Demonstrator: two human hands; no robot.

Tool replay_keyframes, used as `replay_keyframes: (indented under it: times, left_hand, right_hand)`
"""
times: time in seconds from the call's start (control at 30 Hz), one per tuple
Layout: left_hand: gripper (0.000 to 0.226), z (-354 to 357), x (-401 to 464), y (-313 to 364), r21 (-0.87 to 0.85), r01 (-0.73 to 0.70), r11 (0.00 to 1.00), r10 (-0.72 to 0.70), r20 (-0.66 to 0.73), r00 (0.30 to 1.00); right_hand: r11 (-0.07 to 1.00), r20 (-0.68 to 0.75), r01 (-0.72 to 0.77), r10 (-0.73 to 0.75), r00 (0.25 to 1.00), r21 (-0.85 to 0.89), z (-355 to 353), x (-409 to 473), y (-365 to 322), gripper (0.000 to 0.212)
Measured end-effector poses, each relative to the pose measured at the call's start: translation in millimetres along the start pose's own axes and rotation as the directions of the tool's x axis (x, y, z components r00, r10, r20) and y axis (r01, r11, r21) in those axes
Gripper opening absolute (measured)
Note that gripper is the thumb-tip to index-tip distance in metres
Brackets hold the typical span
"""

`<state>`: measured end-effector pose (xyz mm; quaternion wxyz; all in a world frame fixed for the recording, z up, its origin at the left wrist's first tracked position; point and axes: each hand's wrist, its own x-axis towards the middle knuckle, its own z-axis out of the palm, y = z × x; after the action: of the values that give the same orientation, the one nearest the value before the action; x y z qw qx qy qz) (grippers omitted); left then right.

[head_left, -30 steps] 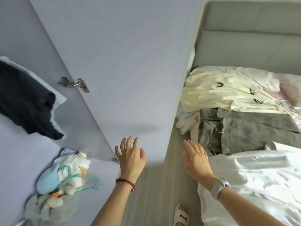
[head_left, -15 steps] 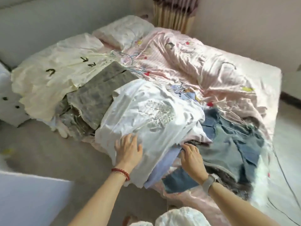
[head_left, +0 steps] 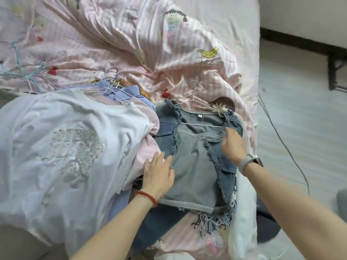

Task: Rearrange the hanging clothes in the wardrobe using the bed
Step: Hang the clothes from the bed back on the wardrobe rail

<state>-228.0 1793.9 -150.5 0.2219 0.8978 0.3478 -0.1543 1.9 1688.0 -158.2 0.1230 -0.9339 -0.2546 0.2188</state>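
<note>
- The left hand point(head_left: 159, 175) lies flat, fingers spread, on the lower left edge of the denim vest point(head_left: 195, 166), likely pinning the cloth so it stays smooth.
- The right hand point(head_left: 233, 145) rests with straight fingers on the vest's right shoulder, fingertips near the bar of the wire hanger point(head_left: 197, 102) threaded through the neck, probably to steady or lift it.
- The vest lies face up between both hands, on top of the pile on the bed point(head_left: 187, 44).
- Just left of the left hand is a white embroidered shirt point(head_left: 65, 147) on its own hangers, overlapping pink and lilac garments.
- Beyond both hands spreads the pink striped quilt.
</note>
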Motion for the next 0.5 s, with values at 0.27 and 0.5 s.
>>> replay_keyframes:
  times: [0.27,0.5]
  left_hand:
    - [0.055,3,130,7,0.094,-0.062,0.994,0.07,-0.075,0.995]
    - [0.058,-6,237,-9,0.13,-0.032,0.991,0.042,-0.075,0.996]
  right_hand:
    - [0.966,-0.048,0.089,-0.104,0.993,-0.244,19,109,50,0.051]
    - [0.995,-0.237,0.047,-0.067,0.969,-0.089,48,115,61,0.027]
